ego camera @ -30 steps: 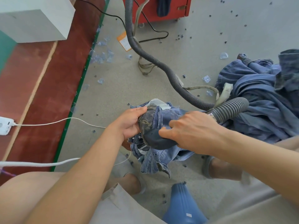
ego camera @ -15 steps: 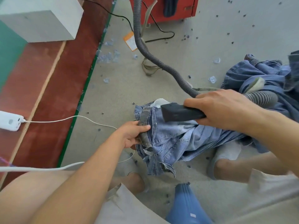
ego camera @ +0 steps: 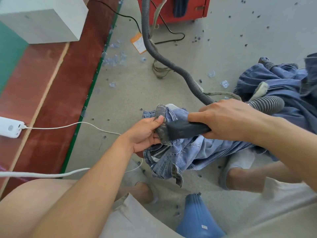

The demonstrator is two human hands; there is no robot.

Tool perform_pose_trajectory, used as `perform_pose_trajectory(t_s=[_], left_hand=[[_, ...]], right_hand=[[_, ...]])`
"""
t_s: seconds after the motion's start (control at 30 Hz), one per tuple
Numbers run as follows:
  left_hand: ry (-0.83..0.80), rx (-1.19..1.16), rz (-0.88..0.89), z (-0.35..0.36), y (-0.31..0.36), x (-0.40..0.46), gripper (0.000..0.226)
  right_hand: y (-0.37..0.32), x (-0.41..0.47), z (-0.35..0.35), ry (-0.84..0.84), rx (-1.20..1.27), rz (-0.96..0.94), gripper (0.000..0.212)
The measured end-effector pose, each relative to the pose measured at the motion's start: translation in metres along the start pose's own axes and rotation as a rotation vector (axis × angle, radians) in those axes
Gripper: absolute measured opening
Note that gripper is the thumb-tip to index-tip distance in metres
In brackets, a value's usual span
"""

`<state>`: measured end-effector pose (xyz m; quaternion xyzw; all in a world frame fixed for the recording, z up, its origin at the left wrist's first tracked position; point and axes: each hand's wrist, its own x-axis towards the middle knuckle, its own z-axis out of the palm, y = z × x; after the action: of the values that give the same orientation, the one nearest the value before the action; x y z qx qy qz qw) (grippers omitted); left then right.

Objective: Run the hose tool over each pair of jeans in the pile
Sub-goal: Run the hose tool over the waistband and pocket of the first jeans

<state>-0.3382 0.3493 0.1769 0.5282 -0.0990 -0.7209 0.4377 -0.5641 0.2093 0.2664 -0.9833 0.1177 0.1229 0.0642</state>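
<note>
On a littered grey floor, seen from the head camera, a person's left hand [ego camera: 145, 133] pinches a turned-out waistband of the jeans [ego camera: 185, 152], apparently to stretch it for cleaning. Curled round the dark nozzle [ego camera: 187, 129], the right hand [ego camera: 228, 119] presses it against that band, its ribbed hose [ego camera: 171, 66] trailing to a red cabinet [ego camera: 173, 9]. More denim lies in a pile [ego camera: 283, 86] nearby.
</note>
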Motion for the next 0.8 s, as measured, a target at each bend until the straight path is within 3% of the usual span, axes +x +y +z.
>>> perform_pose_trajectory(t_s=[0.27,0.43,0.53,0.67,0.8], left_hand=[[-0.012,0.003,0.003,0.001,0.0,0.004,0.034],[0.09,0.053,0.031,-0.008,0.004,0.009,0.022],[0.152,0.127,0.058,-0.013,0.006,0.01,0.02],[0.107,0.2,0.051,-0.015,0.006,0.007,0.031],[0.012,0.199,0.054,-0.013,0.004,0.003,0.036]], right_hand=[[-0.031,0.005,0.012,-0.064,-0.05,-0.129,0.03],[-0.02,-0.007,0.004,-0.104,0.036,-0.121,0.031],[-0.002,-0.014,-0.01,-0.028,0.171,0.023,0.028],[0.022,-0.007,-0.015,0.15,0.434,0.32,0.02],[0.049,0.013,-0.014,0.03,0.605,0.457,0.019]])
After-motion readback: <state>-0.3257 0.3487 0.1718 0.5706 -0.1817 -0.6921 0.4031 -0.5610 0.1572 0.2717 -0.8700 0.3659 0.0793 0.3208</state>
